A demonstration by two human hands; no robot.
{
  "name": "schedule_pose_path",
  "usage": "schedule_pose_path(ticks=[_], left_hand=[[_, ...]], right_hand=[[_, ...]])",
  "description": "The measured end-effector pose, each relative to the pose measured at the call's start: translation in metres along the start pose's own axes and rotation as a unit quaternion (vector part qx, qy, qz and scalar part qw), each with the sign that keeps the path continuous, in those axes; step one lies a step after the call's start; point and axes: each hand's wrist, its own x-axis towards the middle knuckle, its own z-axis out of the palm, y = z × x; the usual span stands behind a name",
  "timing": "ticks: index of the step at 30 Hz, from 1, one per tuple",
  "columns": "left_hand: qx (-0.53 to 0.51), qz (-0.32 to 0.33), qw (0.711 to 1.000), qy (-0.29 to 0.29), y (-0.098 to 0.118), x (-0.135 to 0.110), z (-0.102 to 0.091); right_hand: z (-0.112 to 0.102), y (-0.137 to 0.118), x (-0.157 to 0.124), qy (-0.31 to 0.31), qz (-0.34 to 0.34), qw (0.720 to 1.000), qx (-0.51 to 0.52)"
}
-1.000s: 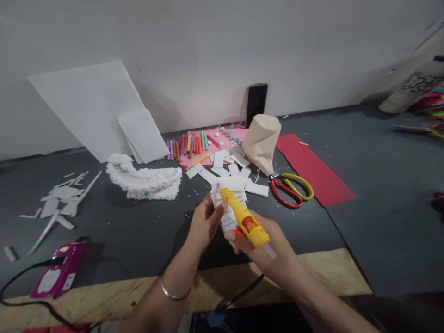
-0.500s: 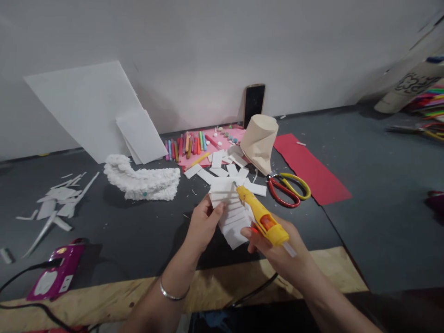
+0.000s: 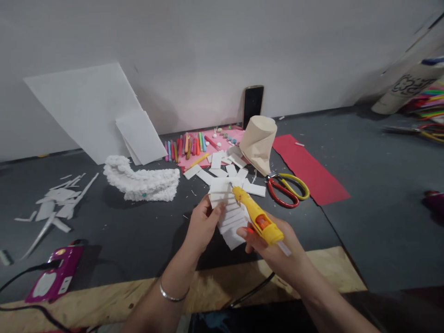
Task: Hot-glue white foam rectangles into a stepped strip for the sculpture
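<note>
My left hand (image 3: 203, 223) is closed on the left edge of a white piece (image 3: 233, 225) layered with overlapping paper strips, thumb on top. In my right hand (image 3: 268, 238) is a yellow hot glue gun (image 3: 255, 212), its nozzle close to the upper part of the layered piece; I cannot tell whether the tip touches it. A clear glue stick (image 3: 285, 249) pokes out of the gun's back end. Just beyond my hands lie loose white paper strips (image 3: 207, 176). Scissors (image 3: 289, 190) with red and yellow handles rest to the right of them.
A fluffy white curved piece (image 3: 147, 183) and paper scraps (image 3: 60, 201) lie to the left. Near the front stands a purple power box (image 3: 57, 273) with a cord. Crayons (image 3: 190, 145), a beige paper cone (image 3: 258, 138), a phone (image 3: 253, 105) and red paper (image 3: 314, 173) are farther back.
The glue gun in my right hand has shifted slightly left across the upper part of the layered paper piece. My left hand keeps its hold in nearly the same place.
</note>
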Motion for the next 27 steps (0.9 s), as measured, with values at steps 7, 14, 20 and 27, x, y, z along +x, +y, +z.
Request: schedule_pose_path(ticks=[7, 14, 20, 27], left_hand=[[-0.004, 0.014, 1.000, -0.014, -0.0015, -0.0007, -0.0011], [-0.003, 0.000, 1.000, -0.006, -0.0058, 0.0005, -0.0019], [-0.015, 0.008, 1.000, -0.006, -0.0027, -0.0007, -0.0013], [0.001, 0.009, 1.000, 0.001, -0.0037, 0.0000, -0.0020]], right_hand=[[-0.0071, 0.0099, -0.0060, 0.014, 0.012, 1.000, 0.009], [-0.0015, 0.0011, -0.0017, -0.003, -0.002, 1.000, 0.020], [-0.0054, 0.0045, 0.0014, 0.013, -0.006, 1.000, 0.018], [-0.0057, 0.0078, -0.0044, -0.002, -0.018, 1.000, 0.014]])
